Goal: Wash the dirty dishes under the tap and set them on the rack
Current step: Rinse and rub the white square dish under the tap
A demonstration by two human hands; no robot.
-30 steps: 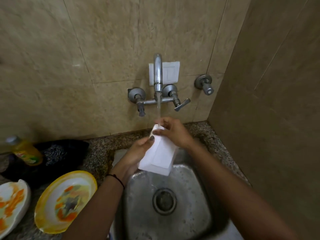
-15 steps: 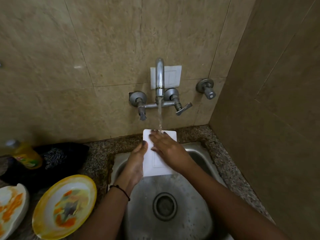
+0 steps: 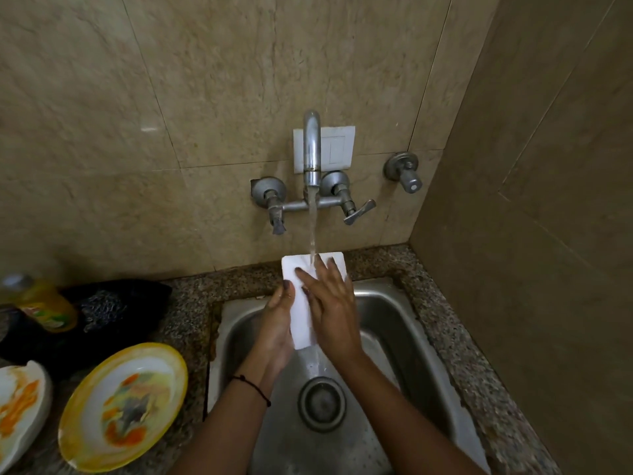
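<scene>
Two stained plates wait unwashed at lower left: a yellow-rimmed round plate (image 3: 123, 406) and a white orange-smeared plate (image 3: 20, 402). Centre frame, under the running steel tap (image 3: 311, 145), our left hand (image 3: 277, 323) grips the white rectangular dish (image 3: 300, 317), and our right hand (image 3: 334, 317) presses flat-fingered on it.

Layout: dish (image 3: 301, 323) between left hand (image 3: 277, 323) and right hand (image 3: 335, 313), under tap (image 3: 311, 145), over sink (image 3: 394, 320); plate (image 3: 123, 406) well left of left hand.

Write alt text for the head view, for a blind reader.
The left hand holds a white dish under the running tap over a sink while the right hand lies flat on it. A stained yellow plate and a white plate sit on the counter.
</scene>
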